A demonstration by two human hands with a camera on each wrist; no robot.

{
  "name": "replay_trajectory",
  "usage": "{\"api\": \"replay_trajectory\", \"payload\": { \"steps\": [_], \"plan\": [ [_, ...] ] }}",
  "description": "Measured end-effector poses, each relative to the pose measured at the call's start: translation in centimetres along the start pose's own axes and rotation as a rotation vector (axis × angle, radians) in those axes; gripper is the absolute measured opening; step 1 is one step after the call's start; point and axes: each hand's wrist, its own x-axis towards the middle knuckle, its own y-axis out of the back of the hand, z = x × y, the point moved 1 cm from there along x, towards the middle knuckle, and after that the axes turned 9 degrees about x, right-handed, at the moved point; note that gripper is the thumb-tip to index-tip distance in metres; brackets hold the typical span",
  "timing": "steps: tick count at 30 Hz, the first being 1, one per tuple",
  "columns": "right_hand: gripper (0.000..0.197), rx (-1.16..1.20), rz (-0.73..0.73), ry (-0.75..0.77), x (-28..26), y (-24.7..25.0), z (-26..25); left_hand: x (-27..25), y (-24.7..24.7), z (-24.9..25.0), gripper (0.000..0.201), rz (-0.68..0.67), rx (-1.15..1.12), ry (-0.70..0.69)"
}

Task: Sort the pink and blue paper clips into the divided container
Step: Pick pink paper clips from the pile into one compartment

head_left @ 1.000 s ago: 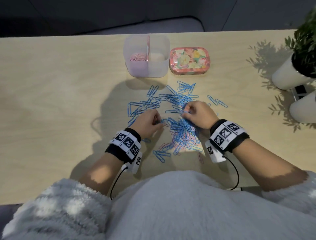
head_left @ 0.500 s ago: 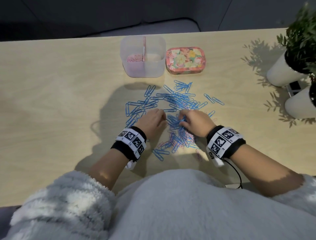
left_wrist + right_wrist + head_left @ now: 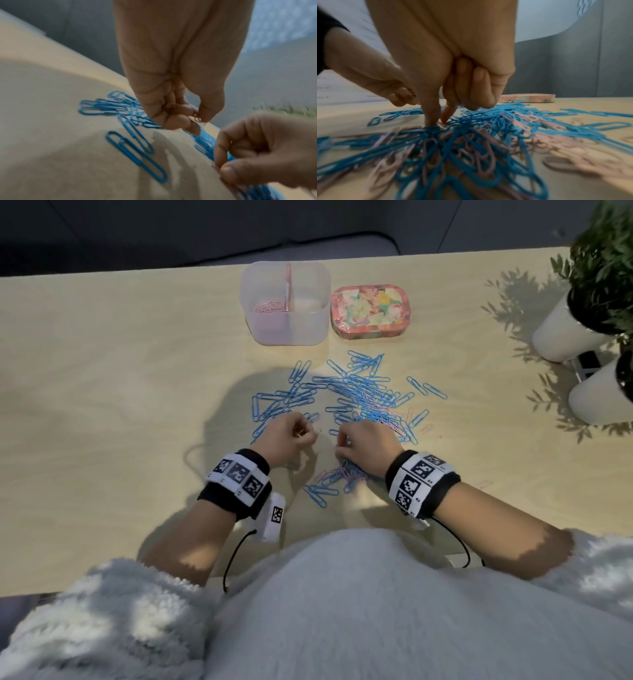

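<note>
Blue paper clips (image 3: 356,395) lie spread over the table, with pink paper clips (image 3: 342,474) mixed in near me. The clear divided container (image 3: 284,333) stands behind them, and pink clips (image 3: 270,307) lie in its left compartment. My left hand (image 3: 291,436) hovers curled at the pile's left edge, holding small pink clips (image 3: 195,118) between thumb and fingers. My right hand (image 3: 436,123) points down into the mixed heap (image 3: 471,142), its thumb and forefinger pinching a pink clip there. The other fingers are curled in.
A floral tin (image 3: 370,311) sits right of the container. Two white plant pots (image 3: 565,333) stand at the table's right edge. Bare wood stretches to the left (image 3: 102,388). My fleecy sleeves and body (image 3: 325,611) fill the near side.
Both hands have drawn back towards me, from the middle of the blue clips to the near mixed heap. The left hand has lifted off the table.
</note>
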Motion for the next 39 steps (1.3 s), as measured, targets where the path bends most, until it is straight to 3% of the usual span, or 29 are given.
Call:
{"api": "replay_trajectory", "payload": {
  "steps": [5,8,10,12,14,16,19,23,29,33,37,39],
  "plan": [
    [0.011,0.104,0.042,-0.021,0.2,0.0,0.6,-1.6,0.4,-0.2,0.019,-0.128,-0.332,0.156],
    [0.012,0.375,0.170,-0.017,-0.1,1.0,1.0,-2.3,0.0,-0.1,0.022,-0.168,-0.475,0.266],
    [0.022,0.681,0.147,-0.057,-0.5,1.5,1.7,-2.8,-0.5,-0.1,0.025,-0.179,-0.393,0.248],
    [0.022,1.008,0.070,-0.128,-0.9,1.5,2.0,-3.1,-1.2,-0.2,0.025,-0.176,-0.116,0.148],
    [0.024,1.118,0.012,-0.172,-1.3,1.3,2.2,-3.5,-1.8,-0.3,0.016,-0.144,0.159,0.061],
    [0.023,1.008,-0.024,-0.130,-1.6,0.9,2.1,-3.8,-2.4,-0.4,0.018,-0.119,0.311,0.012],
    [0.002,0.566,-0.055,0.065,-2.2,0.2,1.3,-3.9,-2.9,-0.3,0.024,-0.083,0.404,-0.056],
    [0.018,0.033,-0.052,0.142,-2.7,-0.8,0.7,-3.6,-2.8,0.1,0.014,-0.084,0.424,-0.074],
    [0.011,0.056,0.072,0.049,-2.8,1.2,2.9,-3.3,-1.8,-0.9,0.008,-0.045,0.355,-0.041],
    [0.022,0.022,0.172,0.004,-2.8,2.2,3.8,-3.2,-1.4,-0.7,0.007,-0.019,0.210,-0.013],
    [0.022,-0.033,0.072,0.172,-2.2,1.4,1.6,-2.7,-1.8,0.4,0.016,-0.052,0.029,0.044],
    [0.019,-0.055,0.000,0.174,-1.5,0.9,0.7,-2.4,-2.1,1.0,0.014,-0.039,-0.101,0.085]
  ]
}}
